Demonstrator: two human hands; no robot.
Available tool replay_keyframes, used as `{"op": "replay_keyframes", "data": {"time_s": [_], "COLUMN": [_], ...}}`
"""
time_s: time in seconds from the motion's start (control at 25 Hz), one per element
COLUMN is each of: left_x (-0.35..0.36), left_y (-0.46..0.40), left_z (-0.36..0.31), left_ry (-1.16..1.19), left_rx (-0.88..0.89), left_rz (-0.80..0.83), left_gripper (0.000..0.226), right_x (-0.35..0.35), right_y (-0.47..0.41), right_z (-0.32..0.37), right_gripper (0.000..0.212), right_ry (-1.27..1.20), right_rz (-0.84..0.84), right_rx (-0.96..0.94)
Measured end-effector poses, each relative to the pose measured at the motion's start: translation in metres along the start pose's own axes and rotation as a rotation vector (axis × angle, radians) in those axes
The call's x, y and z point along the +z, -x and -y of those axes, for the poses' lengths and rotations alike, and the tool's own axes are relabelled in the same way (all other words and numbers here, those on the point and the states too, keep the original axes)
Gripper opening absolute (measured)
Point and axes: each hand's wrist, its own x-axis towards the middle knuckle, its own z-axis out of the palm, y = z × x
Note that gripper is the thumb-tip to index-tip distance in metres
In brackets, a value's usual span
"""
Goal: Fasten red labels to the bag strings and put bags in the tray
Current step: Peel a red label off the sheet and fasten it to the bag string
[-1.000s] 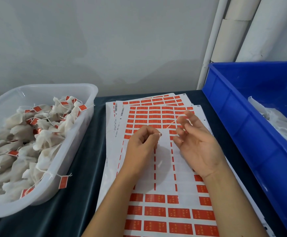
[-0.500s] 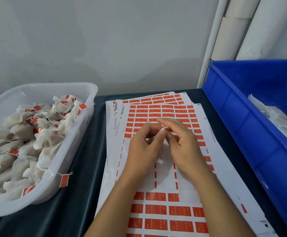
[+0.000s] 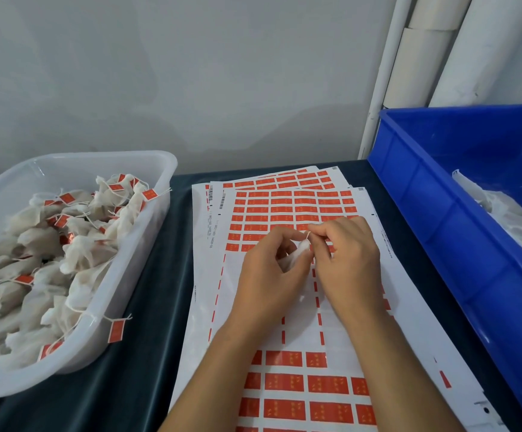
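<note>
Left hand (image 3: pixel 269 272) curled round a small white bag (image 3: pixel 295 258), long axis tilted, tied neck pointing up-right (toward the wall). Right hand (image 3: pixel 346 263) pinching its string (image 3: pixel 307 235) over the label sheets (image 3: pixel 284 210).

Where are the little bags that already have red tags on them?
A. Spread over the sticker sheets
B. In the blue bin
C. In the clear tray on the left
C: the clear tray on the left is heaped with white bags whose strings carry red tags, one dangling over its rim.
</note>
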Motion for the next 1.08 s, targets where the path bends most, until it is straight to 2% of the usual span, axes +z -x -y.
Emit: {"op": "replay_keyframes", "data": {"time_s": [0.44,0.72,0.96,1.08], "left_x": [0.0023,-0.0004,0.0000,-0.0002], "left_y": [0.0019,0.0029,0.0042,0.0023], "left_z": [0.0055,0.0020,0.0005,-0.0005], "left_ry": [-0.162,-0.136,-0.226,-0.199], "left_rx": [-0.027,-0.026,-0.045,-0.039], "left_rz": [0.056,0.069,0.028,0.018], "left_gripper": [0.018,0.018,0.024,0.016], "right_x": [0.0023,0.0019,-0.0005,-0.0018], "right_y": [-0.0030,-0.0021,-0.0006,-0.0004], "right_z": [0.0068,0.0050,-0.0006,-0.0004], "right_gripper": [0.009,0.011,0.008,0.014], "right_ry": [0.009,0.005,-0.041,-0.084], "right_rz": [0.089,0.074,0.058,0.015], "right_rx": [0.273,0.260,0.137,0.158]}}
